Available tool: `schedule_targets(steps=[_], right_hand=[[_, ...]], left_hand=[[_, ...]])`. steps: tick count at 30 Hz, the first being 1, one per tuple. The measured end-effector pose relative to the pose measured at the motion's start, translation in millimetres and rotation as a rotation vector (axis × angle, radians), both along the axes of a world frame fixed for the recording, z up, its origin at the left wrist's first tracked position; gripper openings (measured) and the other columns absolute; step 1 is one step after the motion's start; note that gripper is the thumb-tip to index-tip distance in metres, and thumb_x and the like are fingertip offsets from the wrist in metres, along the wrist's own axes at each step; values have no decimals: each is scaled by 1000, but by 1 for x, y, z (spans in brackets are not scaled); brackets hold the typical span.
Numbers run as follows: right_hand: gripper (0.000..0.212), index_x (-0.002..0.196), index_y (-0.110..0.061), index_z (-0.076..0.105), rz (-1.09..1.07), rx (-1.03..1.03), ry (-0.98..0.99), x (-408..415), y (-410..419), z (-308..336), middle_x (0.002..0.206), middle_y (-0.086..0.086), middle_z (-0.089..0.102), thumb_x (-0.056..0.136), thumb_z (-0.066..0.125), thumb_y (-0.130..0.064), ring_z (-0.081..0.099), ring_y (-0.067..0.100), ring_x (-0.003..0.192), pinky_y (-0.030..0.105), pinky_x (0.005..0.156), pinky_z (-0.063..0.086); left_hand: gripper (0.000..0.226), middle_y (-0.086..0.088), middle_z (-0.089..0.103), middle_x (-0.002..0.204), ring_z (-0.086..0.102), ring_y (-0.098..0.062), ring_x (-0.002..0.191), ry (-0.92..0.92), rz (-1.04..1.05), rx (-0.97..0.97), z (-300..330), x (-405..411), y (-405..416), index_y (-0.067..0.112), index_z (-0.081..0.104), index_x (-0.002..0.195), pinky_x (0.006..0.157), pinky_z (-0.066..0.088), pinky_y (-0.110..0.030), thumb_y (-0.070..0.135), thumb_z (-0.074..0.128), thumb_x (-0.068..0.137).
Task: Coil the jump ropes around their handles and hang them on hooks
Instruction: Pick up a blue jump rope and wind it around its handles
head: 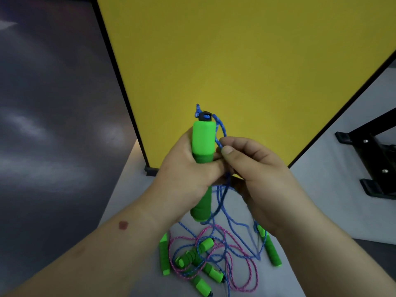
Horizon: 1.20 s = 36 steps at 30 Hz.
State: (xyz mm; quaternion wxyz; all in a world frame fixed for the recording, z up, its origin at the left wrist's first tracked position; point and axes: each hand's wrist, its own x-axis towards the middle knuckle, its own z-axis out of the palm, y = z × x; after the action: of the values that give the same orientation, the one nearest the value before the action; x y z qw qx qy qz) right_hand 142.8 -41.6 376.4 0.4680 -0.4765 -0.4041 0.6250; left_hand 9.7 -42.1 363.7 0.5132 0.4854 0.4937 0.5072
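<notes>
Your left hand [188, 166] grips the green handle [203, 144] upright, long axis vertical; your right hand [252, 168], touching it, pinches the blue rope [221, 133] just right of it.

No text, label, brand, number or sign can be read anywhere in the view.
</notes>
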Motion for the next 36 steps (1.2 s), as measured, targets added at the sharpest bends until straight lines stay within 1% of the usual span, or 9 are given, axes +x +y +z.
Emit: schedule_targets(steps=[4, 7, 11, 16, 21, 24, 27, 31, 36], right_hand=[[13, 101, -12, 72, 270, -144, -153, 4, -3, 2, 77, 2, 73, 99, 59, -12, 69, 15, 72, 36, 81, 57], [15, 87, -10, 72, 295, -68, -239, 6, -4, 2, 77, 9, 72, 97, 61, -6, 66, 17, 68, 29, 68, 59], [9, 96, -6, 74, 18, 90, -140, 10, 2, 5, 74, 3, 75, 93, 65, -4, 68, 9, 63, 25, 59, 57], [16, 105, 2, 71, -62, 44, -140, 11, 4, 2, 81, 13, 73, 93, 67, -8, 67, 15, 63, 31, 56, 60], [34, 111, -1, 72, 217, -167, -78, 9, 2, -4, 96, 19, 74, 101, 56, -30, 69, 26, 85, 39, 86, 56], [16, 102, -3, 73, 307, -119, -244, 11, -1, -2, 89, 14, 77, 98, 61, -12, 69, 21, 80, 34, 80, 59], [12, 92, -9, 75, 167, -25, -243, 8, 0, -6, 77, 10, 75, 94, 65, -2, 67, 18, 70, 30, 70, 59], [12, 102, -4, 74, -47, 29, -125, 8, 5, -8, 88, 14, 79, 92, 68, -3, 73, 22, 71, 33, 68, 62], [12, 102, -2, 72, -97, 40, -156, 7, 6, -10, 80, 9, 76, 92, 69, -7, 69, 22, 64, 37, 63, 62]], left_hand=[[35, 0, 78, 84, 69, -15, 69, -64, 144, 2, 3, -11, 4, 29, 58, 100, 59, 59, -29, 1, 76, 89], [25, -3, 80, 89, 72, -19, 72, -41, 155, -23, 3, -14, 7, 18, 59, 104, 61, 63, -39, 3, 74, 91], [32, -14, 74, 97, 75, -38, 98, -134, -10, -134, 0, -8, 2, 11, 59, 112, 89, 60, -62, -3, 68, 84], [40, -18, 75, 91, 78, -33, 91, -48, -110, -152, 0, 0, -5, 29, 65, 107, 86, 63, -56, 0, 78, 82], [42, -10, 75, 89, 74, -22, 77, -61, 95, -31, 10, -8, 1, 35, 56, 95, 70, 65, -45, 0, 79, 86], [34, -13, 77, 96, 79, -22, 82, 3, 162, -2, 7, -15, 5, 28, 56, 96, 65, 64, -37, 5, 79, 88], [24, -17, 75, 98, 76, -37, 92, 83, 127, -16, 4, -14, 4, 28, 58, 92, 83, 63, -56, 24, 79, 80], [31, -25, 71, 103, 70, -49, 101, 53, -45, -107, 5, -6, -3, 42, 63, 93, 90, 57, -67, 28, 75, 68], [33, -25, 73, 91, 77, -35, 77, 122, -58, -96, 7, -3, -5, 27, 59, 97, 83, 61, -61, 8, 79, 79]])
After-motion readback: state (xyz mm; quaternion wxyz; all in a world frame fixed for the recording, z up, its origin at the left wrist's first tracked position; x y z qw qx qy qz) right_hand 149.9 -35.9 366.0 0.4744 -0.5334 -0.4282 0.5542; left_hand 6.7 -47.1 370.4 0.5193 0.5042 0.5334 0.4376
